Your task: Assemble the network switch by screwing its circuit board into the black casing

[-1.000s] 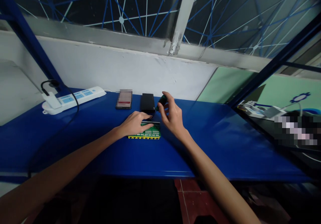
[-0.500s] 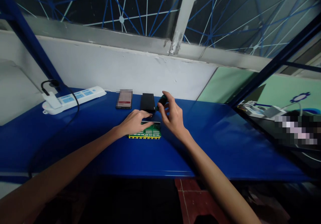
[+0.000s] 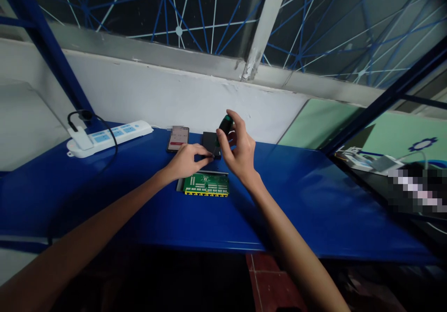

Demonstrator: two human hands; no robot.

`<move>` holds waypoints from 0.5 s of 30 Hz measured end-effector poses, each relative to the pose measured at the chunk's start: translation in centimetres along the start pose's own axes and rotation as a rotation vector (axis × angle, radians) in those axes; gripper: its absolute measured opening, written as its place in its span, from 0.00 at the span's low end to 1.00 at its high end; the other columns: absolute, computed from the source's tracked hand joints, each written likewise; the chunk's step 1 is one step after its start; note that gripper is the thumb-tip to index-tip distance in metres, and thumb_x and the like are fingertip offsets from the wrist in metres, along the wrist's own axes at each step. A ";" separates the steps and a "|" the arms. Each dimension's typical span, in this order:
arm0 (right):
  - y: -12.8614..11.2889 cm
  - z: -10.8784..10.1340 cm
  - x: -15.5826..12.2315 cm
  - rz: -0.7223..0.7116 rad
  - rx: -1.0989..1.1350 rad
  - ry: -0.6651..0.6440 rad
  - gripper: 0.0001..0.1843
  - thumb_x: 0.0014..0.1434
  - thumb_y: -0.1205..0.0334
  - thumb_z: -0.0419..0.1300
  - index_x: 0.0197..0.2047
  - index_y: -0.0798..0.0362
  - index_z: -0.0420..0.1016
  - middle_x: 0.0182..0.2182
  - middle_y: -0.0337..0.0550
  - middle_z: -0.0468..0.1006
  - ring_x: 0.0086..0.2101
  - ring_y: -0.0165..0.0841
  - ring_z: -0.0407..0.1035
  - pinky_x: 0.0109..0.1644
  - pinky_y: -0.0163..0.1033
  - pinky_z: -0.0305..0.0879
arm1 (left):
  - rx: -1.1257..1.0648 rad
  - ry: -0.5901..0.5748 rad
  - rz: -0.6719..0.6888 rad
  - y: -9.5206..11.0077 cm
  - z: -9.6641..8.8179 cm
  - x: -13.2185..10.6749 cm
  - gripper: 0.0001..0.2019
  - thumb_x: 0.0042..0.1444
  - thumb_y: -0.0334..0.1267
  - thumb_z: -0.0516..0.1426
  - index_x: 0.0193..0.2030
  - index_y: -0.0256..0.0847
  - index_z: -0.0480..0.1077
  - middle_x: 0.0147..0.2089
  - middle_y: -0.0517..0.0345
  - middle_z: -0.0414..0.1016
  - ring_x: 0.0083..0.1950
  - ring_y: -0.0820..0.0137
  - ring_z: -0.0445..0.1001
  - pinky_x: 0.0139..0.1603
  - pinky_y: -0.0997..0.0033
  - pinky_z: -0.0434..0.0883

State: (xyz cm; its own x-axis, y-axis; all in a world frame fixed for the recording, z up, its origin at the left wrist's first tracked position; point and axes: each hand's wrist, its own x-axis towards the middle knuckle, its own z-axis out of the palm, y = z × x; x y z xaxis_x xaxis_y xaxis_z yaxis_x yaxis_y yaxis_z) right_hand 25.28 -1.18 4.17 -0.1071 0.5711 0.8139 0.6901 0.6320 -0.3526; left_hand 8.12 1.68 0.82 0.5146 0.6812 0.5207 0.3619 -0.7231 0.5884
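Observation:
My right hand (image 3: pixel 239 146) grips a screwdriver (image 3: pixel 226 125) by its black and green handle, which tilts with the shaft pointing down and left. The fingertips of my left hand (image 3: pixel 186 162) are pinched together at the lower end of the shaft; anything small between them is too tiny to make out. Just below my hands, a green circuit board (image 3: pixel 206 184) with a yellow toothed strip along its near edge lies on the table in a grey metal holder. Behind the screwdriver is a black box (image 3: pixel 208 139), partly covered by my hands.
A phone (image 3: pixel 179 138) with a lit screen lies left of the black box. Further left is a white power strip (image 3: pixel 111 137) with a plug and black cable. The blue table (image 3: pixel 289 200) meets a wall at the back; cluttered items sit at far right.
My left hand has lifted off the circuit board to the screwdriver's lower end, uncovering the board. My right hand has raised the screwdriver and turned it more upright. The view has shifted slightly.

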 end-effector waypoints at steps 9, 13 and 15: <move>-0.7 -0.5 -2.1 -0.001 0.026 -0.004 0.23 0.68 0.55 0.50 0.64 0.49 0.57 0.33 0.41 0.74 0.26 0.29 0.69 0.32 0.38 0.71 | -0.163 -0.413 -0.009 0.7 -1.9 0.0 0.07 0.55 0.39 0.62 0.37 0.40 0.81 0.38 0.54 0.82 0.42 0.65 0.79 0.46 0.65 0.73; -0.9 -0.4 -2.3 -0.038 0.056 -0.025 0.23 0.67 0.57 0.51 0.64 0.49 0.57 0.33 0.40 0.74 0.27 0.29 0.69 0.33 0.38 0.71 | -0.195 -0.457 -0.018 0.8 -1.8 0.0 0.07 0.54 0.39 0.63 0.36 0.40 0.81 0.37 0.54 0.82 0.41 0.65 0.79 0.45 0.67 0.73; -0.9 -0.3 -2.4 -0.061 0.065 -0.041 0.23 0.67 0.57 0.51 0.64 0.49 0.58 0.33 0.40 0.75 0.27 0.29 0.69 0.34 0.38 0.72 | -0.205 -0.472 -0.027 0.8 -1.7 0.0 0.06 0.54 0.39 0.63 0.35 0.40 0.81 0.36 0.55 0.82 0.40 0.65 0.80 0.44 0.68 0.74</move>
State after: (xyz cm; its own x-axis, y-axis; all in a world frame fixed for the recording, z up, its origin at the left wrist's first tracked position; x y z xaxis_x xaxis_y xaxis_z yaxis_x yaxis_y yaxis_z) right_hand 25.11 -3.31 2.66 -0.1779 0.5506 0.8156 0.6338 0.6981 -0.3330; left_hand 7.09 1.30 2.27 0.8192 0.5391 0.1957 0.2444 -0.6369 0.7312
